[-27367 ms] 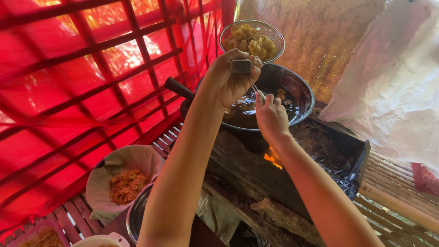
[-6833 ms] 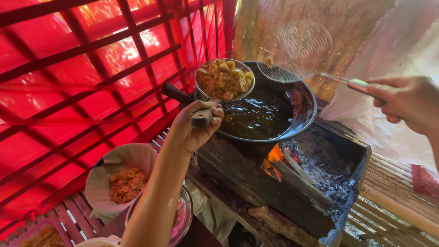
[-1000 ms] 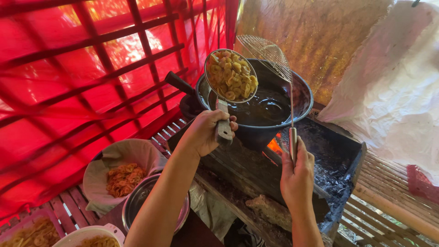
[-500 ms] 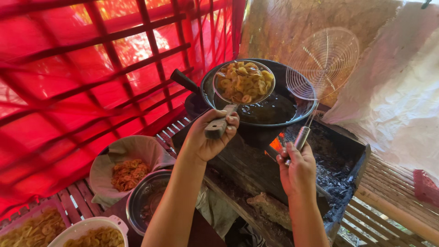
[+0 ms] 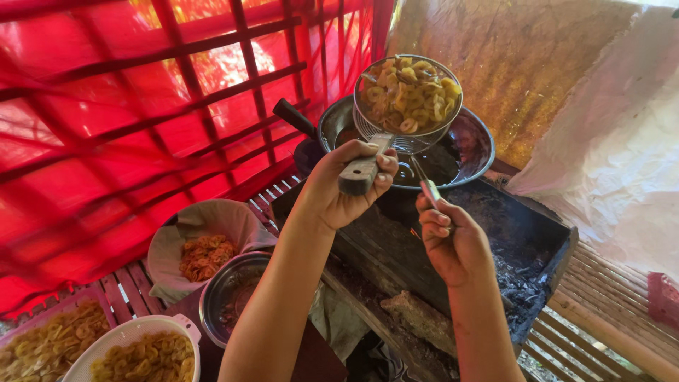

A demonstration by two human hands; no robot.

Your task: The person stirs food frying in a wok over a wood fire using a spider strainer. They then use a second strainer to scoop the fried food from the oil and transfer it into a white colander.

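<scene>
Left hand clenched on the strainer handle, basket of fried slices up and forward over the wok. Right hand grips a thin utensil handle, running toward the wok, just beside and below.

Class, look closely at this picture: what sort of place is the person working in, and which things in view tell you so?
Probably a makeshift outdoor frying stall or kitchen. A dark wok of oil sits on a charcoal-blackened firebox, the left hand lifts a strainer of fried slices, and red sheeting over a pole frame forms the wall.
</scene>
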